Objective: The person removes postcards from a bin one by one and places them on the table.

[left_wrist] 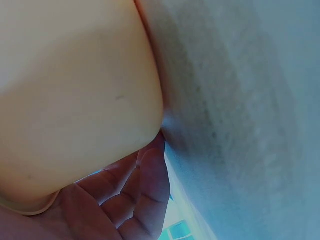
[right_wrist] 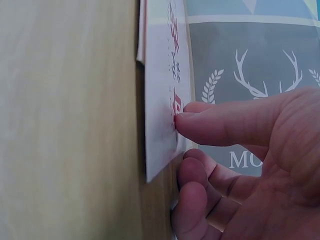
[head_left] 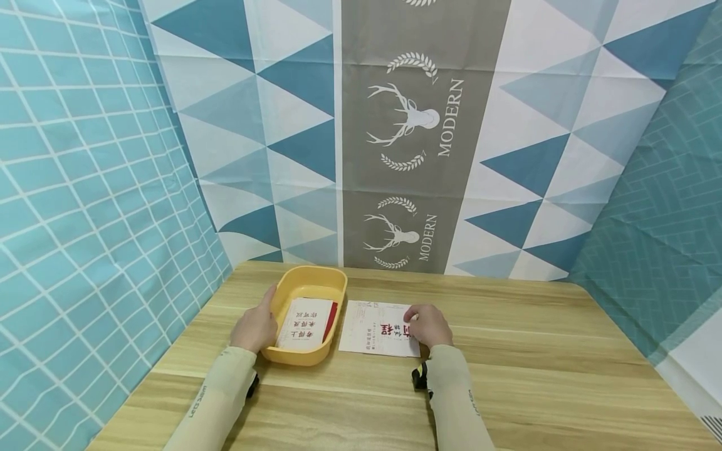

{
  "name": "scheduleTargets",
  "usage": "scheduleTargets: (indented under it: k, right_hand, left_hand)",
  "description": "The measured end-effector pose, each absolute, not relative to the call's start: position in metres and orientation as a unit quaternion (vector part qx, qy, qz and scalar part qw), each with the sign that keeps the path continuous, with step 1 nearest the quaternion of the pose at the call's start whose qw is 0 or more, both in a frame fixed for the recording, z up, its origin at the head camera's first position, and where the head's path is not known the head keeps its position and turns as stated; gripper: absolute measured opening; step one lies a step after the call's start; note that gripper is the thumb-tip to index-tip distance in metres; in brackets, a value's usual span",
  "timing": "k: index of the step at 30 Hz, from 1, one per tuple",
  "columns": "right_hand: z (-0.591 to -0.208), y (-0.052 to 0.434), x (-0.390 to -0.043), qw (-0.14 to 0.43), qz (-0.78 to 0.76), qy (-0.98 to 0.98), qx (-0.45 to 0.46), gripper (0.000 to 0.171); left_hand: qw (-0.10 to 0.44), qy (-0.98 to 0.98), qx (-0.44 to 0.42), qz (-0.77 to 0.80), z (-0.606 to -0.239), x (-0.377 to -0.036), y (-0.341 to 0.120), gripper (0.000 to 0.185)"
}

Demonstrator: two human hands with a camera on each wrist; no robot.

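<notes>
A yellow plastic basin point(head_left: 299, 357) stands on the table, holding a white card point(head_left: 307, 319) with black characters and a red piece point(head_left: 331, 321) partly under it. My left hand point(head_left: 254, 326) grips the basin's left side at the rim; its curled fingers point(left_wrist: 150, 195) show beside the wall in the left wrist view. To the right of the basin lies a printed white card point(head_left: 361, 326) with red and black characters, apparently over another sheet. My right hand point(head_left: 431, 326) pinches its right edge, thumb on top. That edge is slightly raised off the table in the right wrist view.
The wood-grain table point(head_left: 536, 363) extends to the right and towards me. A patterned cloth wall point(head_left: 304, 156) rises behind its far edge, with a blue tiled sheet point(head_left: 84, 188) on the left and a teal one point(head_left: 648, 207) on the right.
</notes>
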State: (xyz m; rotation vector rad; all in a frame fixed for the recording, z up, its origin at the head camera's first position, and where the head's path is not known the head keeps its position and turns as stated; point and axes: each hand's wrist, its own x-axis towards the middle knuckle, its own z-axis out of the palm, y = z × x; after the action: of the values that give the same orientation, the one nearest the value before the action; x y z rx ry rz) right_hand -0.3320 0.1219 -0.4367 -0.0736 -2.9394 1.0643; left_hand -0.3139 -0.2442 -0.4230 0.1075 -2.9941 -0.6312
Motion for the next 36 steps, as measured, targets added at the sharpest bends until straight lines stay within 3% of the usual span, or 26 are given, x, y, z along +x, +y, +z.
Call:
scheduleTargets:
  k: [28,36]
  right_hand:
    - [-0.441,0.124,-0.336,0.019,0.347,-0.938,-0.015,0.023]
    - [-0.427,0.121,-0.331,0.017,0.338,-0.941,0.009,0.022]
  left_hand:
    - [0.041,-0.977,0.039,-0.205,-0.423,-0.316,-0.244,0.066]
    - [0.039,-0.977,0.041,-0.207,-0.424,-0.316,-0.244,0.066]
